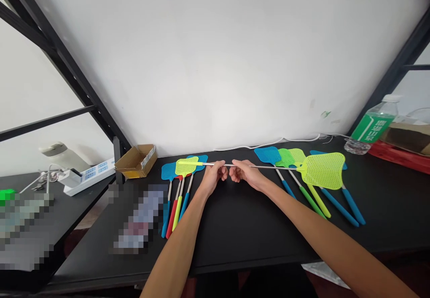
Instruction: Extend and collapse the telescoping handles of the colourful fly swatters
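A yellow-green fly swatter (324, 170) is stretched out sideways above the black table, its thin metal shaft level and its perforated head to the right. My left hand (215, 175) is closed around the shaft near the yellow-green handle. Close beside it, my right hand (243, 172) grips the same shaft, fingers curled. Left of my hands lie several fly swatters with blue, red and yellow-green handles (177, 213). To the right lies another group in blue, green and yellow-green, with a blue swatter head (268, 155) at its left end; the held head partly covers this group.
An open cardboard box (136, 163) stands at the back left, near a white power strip (101, 171). A water bottle (372, 128) leans at the right by a red box (396, 155). Black frame posts (70, 70) rise at both sides, and a white cable runs along the wall.
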The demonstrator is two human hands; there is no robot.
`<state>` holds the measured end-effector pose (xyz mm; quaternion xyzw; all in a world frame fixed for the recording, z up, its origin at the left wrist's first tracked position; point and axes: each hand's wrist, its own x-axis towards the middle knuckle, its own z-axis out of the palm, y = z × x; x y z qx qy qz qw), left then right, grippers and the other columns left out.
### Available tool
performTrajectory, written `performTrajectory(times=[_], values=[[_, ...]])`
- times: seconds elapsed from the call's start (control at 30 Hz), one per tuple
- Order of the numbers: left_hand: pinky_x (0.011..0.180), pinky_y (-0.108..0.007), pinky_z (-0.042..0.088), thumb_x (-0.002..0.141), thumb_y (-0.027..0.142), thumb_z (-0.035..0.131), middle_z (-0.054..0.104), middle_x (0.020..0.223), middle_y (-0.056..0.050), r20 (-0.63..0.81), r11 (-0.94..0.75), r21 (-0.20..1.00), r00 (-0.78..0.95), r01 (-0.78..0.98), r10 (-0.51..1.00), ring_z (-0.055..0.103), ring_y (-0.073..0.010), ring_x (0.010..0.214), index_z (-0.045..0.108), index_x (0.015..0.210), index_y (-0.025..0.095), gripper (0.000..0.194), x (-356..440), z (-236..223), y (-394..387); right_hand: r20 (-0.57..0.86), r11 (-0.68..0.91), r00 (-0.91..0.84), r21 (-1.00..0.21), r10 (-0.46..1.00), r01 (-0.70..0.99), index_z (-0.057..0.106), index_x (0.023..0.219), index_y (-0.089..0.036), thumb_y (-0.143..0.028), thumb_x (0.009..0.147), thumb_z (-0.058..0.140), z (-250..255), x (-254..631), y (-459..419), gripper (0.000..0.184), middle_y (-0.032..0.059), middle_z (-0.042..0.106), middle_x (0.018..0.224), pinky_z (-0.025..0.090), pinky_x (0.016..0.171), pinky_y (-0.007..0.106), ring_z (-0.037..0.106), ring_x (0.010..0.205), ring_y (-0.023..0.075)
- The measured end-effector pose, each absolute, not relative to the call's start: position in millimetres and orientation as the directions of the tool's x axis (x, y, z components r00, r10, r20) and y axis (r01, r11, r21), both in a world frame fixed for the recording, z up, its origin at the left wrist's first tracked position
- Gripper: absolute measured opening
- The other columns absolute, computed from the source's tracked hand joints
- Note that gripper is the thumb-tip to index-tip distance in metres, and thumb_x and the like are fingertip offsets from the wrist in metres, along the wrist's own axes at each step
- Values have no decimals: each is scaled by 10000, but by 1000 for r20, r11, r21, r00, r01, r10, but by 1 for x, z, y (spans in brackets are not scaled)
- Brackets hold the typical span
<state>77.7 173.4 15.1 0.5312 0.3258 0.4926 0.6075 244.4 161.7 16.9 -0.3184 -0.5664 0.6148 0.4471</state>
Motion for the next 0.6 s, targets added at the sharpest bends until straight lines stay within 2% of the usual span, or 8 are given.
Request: performTrajectory(times=[0.33, 0.6], values=[[519, -267, 332, 849, 425, 605, 515, 472, 4, 146, -75, 964, 273, -255, 951, 451, -107, 455, 491, 545, 180, 406, 78, 13, 174, 132, 78, -383, -985, 914, -152, 717, 720, -130, -599, 895, 551, 16, 244, 163, 528, 72, 667, 638, 430, 573, 272, 570, 558, 131], [487, -261, 325, 821, 451, 640, 386, 383, 43, 110, -63, 961, 163, -269, 980, 374, -81, 383, 369, 482, 205, 500, 80, 10, 179, 209, 190, -400, -978, 892, -87, 742, 797, -136, -600, 933, 490, 18, 241, 160, 545, 71, 681, 693, 440, 581, 271, 558, 579, 131]])
